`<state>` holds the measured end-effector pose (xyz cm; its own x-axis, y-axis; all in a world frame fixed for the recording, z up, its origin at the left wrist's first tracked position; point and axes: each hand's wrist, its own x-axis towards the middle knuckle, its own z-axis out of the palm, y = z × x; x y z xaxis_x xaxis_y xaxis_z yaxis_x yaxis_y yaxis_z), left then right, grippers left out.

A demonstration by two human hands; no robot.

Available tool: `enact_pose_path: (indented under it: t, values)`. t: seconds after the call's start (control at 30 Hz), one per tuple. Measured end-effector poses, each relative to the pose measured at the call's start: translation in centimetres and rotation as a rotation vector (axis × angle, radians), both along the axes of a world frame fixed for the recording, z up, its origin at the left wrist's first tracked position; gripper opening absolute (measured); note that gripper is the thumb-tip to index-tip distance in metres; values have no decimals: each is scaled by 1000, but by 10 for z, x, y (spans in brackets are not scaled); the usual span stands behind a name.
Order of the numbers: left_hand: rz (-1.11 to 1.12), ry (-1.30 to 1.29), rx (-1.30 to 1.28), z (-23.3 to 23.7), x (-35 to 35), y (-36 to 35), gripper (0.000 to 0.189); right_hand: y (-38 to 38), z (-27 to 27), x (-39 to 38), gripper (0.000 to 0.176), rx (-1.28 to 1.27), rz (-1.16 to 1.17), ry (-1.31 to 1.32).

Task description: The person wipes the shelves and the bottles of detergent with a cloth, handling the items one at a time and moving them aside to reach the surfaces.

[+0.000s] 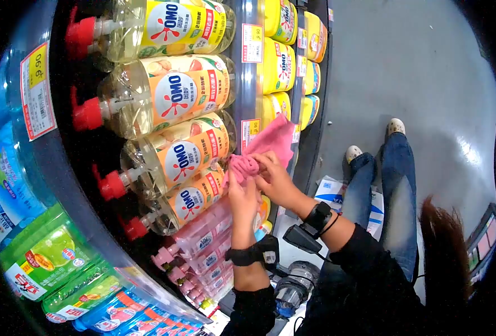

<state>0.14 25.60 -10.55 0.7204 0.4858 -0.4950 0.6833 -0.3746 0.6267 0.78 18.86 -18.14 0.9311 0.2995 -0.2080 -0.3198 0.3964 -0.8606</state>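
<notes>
A pink cloth (270,140) is bunched up between my two hands, in front of the shelf edge. Its lower part is rolled or folded, and a loose flap spreads up and to the right over a price tag and yellow packs. My left hand (243,196) holds the bunched part from below, fingers closed on it. My right hand (273,176) pinches the same cloth from the right. Beside the hands, on the left, stand large clear OMO bottles (183,159) with red pump tops.
Pink pump bottles (211,243) stand by my left forearm. Green pouches (49,249) and blue packs (124,311) fill another shelf. Yellow OMO tubs (279,64) line a shelf beyond. A white and blue box (331,190) lies on the grey floor near the legs.
</notes>
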Motion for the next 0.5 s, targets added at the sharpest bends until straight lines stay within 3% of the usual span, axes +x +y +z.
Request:
enact_pose_path:
  t: [0.07, 0.2, 0.27, 0.33, 0.4, 0.5]
  values:
    - [-6, -57, -35, -3, 1, 0, 38, 0, 3, -1, 40, -7, -21, 37]
    - [7, 22, -5, 7, 3, -2, 46, -10, 11, 1, 39, -49, 22, 45]
    - [-153, 93, 95, 13, -5, -1, 54, -17, 16, 1, 36, -57, 17, -22]
    - [-269, 0, 163, -4, -13, 18, 58, -13, 9, -4, 36, -25, -31, -44]
    - [-678, -226, 479, -21, -21, 49, 59, -15, 13, -4, 36, -1, -15, -38]
    - [-679, -176, 481, -18, -11, 48, 58, -7, 10, -4, 34, -61, -55, -9]
